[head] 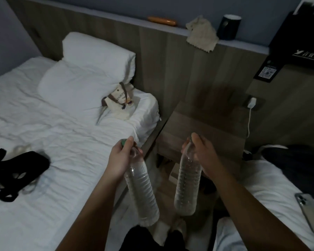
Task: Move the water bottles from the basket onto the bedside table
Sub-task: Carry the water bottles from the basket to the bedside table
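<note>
Head view looks down into a dim room where the left hand [121,156] grips the left bottle [142,189] by its neck, fingers curled just under the green cap, and the right hand [202,154] is wrapped round the neck of the right bottle [188,183] in the same way. Both bottles hang upright in the air between the bed [62,142] and the bedside table [207,124]. The right one is nearer the table's front edge, and neither touches it. They are clear, thin, ribbed plastic, and the light is too poor to tell whether they are full or nearly empty. Full, they would hang heavy from a neck hold; empty, they would be light and quick to topple. Either way I judge the ribbed wall soft enough to dent under a squeeze and smooth enough to slip. The stiff neck below the cap is the sound place to hold, and each wants setting flat on its base, well in from the edge.
</note>
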Demonstrator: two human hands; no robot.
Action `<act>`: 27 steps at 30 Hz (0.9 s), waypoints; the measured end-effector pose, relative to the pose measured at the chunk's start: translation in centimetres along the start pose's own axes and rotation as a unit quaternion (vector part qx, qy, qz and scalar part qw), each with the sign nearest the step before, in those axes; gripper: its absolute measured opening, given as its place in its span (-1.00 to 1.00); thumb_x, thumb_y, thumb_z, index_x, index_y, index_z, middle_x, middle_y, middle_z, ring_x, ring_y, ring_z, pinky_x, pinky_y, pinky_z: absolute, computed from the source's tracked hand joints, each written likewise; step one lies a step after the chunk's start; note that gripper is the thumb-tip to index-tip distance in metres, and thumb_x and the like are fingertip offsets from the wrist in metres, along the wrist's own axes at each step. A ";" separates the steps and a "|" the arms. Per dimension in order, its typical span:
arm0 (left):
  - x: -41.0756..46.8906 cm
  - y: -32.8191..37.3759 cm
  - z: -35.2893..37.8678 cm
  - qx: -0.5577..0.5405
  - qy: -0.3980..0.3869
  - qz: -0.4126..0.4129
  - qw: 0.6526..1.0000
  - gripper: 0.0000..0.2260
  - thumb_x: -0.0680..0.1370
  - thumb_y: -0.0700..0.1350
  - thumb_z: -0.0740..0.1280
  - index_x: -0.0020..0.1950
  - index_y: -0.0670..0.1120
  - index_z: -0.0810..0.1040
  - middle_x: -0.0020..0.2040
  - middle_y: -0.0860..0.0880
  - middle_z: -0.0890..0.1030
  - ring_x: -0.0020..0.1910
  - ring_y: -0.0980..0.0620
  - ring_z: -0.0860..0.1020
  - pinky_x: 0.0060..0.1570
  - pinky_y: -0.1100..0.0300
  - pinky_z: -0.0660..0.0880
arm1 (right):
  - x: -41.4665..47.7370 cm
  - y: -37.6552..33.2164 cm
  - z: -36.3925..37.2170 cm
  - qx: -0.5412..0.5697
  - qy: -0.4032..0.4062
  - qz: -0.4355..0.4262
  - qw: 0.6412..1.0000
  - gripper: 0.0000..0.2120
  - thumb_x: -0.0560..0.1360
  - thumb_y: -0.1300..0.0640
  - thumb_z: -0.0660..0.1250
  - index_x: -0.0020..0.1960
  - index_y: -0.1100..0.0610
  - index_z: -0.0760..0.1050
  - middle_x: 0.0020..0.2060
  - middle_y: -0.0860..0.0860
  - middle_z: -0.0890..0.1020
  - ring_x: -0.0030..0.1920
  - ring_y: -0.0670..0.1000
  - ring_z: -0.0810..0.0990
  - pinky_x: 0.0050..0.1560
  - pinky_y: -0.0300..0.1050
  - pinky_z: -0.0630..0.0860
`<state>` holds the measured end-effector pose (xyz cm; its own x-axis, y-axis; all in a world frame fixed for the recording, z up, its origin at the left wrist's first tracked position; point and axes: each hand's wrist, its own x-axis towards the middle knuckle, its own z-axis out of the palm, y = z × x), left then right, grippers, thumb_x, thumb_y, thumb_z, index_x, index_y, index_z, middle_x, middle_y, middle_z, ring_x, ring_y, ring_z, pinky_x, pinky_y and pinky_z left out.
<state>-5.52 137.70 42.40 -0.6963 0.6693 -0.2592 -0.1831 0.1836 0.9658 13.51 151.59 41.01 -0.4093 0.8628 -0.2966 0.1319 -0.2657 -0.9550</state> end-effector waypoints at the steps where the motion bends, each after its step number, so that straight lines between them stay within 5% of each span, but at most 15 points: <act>1: 0.4 0.2 1.3 0.008 0.007 0.008 1.000 -0.67 0.60 -0.05 0.22 -0.27 -0.23 0.45 -0.32 -0.23 0.62 -0.25 -0.08 0.61 -0.07 0.02 0.52 | 0.8 -0.2 -0.8 -0.025 0.004 -0.007 1.000 -0.72 0.59 -0.06 0.21 -0.11 0.11 0.56 -0.23 0.10 0.69 -0.17 0.12 0.67 0.02 0.09 0.58; 4: 2.2 0.8 4.8 0.033 0.026 0.031 0.999 -0.66 0.61 -0.07 0.21 -0.26 -0.28 0.49 -0.40 -0.08 0.61 -0.35 0.09 0.60 -0.19 0.20 0.50 | 3.0 -0.7 -2.5 -0.063 0.024 -0.024 0.997 -0.78 0.59 -0.06 0.20 -0.09 0.03 0.54 -0.18 0.01 0.69 -0.09 0.06 0.67 0.08 0.10 0.58; 7: 5.0 0.8 7.6 0.063 0.033 0.049 0.996 -0.71 0.60 -0.04 0.22 -0.07 -0.27 0.54 -0.26 -0.06 0.63 -0.31 0.23 0.59 -0.24 0.35 0.49 | 5.5 -0.9 -3.7 -0.063 0.051 -0.036 0.996 -0.81 0.58 -0.07 0.21 -0.10 -0.02 0.54 -0.15 -0.01 0.69 -0.07 0.03 0.66 0.10 0.12 0.57; 12: 10.8 1.1 11.6 0.071 0.016 0.059 0.996 -0.85 0.56 -0.05 0.29 -0.04 -0.12 0.56 -0.17 -0.02 0.65 -0.11 0.01 0.62 -0.04 0.08 0.53 | 10.3 -2.0 -4.9 -0.086 0.068 -0.058 0.992 -0.86 0.55 -0.04 0.28 0.02 -0.03 0.53 -0.07 -0.06 0.68 -0.02 -0.11 0.64 0.08 -0.05 0.57; 15: 15.5 1.2 14.6 0.125 -0.025 0.073 0.989 -0.88 0.53 -0.09 0.32 -0.01 -0.12 0.56 -0.15 -0.04 0.63 -0.12 0.00 0.59 -0.08 0.14 0.48 | 14.5 -2.4 -5.7 -0.107 0.094 -0.070 0.987 -0.87 0.52 -0.02 0.32 0.03 -0.02 0.53 -0.05 -0.04 0.65 -0.01 -0.07 0.62 0.02 -0.09 0.55; 19: 22.4 0.7 18.3 0.215 -0.130 0.112 0.961 -0.87 0.49 -0.04 0.39 0.01 -0.02 0.56 -0.19 0.09 0.59 -0.21 0.25 0.53 -0.23 0.45 0.40 | 20.6 -2.0 -6.5 -0.126 0.124 -0.059 0.982 -0.90 0.52 0.05 0.35 0.00 -0.12 0.48 -0.01 -0.13 0.62 0.00 -0.11 0.60 0.02 -0.13 0.54; 23: 28.5 0.5 21.8 0.227 -0.195 0.102 0.949 -0.78 0.46 -0.05 0.43 0.09 0.00 0.58 -0.10 0.08 0.62 -0.12 0.18 0.58 -0.14 0.35 0.46 | 26.4 -2.2 -6.9 -0.152 0.182 -0.028 0.971 -0.85 0.51 0.06 0.37 0.05 -0.03 0.46 0.07 -0.14 0.59 0.00 -0.11 0.59 -0.07 -0.18 0.52; 27: 33.4 -0.2 24.6 0.213 -0.244 0.064 0.944 -0.70 0.46 -0.13 0.44 0.19 -0.04 0.56 -0.07 0.22 0.56 -0.13 0.47 0.51 -0.19 0.56 0.41 | 31.5 -2.3 -7.1 -0.173 0.234 0.023 0.956 -0.76 0.48 0.07 0.37 0.14 0.00 0.47 0.02 -0.13 0.59 -0.01 -0.08 0.57 -0.10 -0.13 0.51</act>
<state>-11.70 177.72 33.37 -0.2715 0.9386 -0.2130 0.2481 0.2821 0.9267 6.68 182.46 33.89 0.0425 0.9730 -0.2270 0.4645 -0.2204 -0.8577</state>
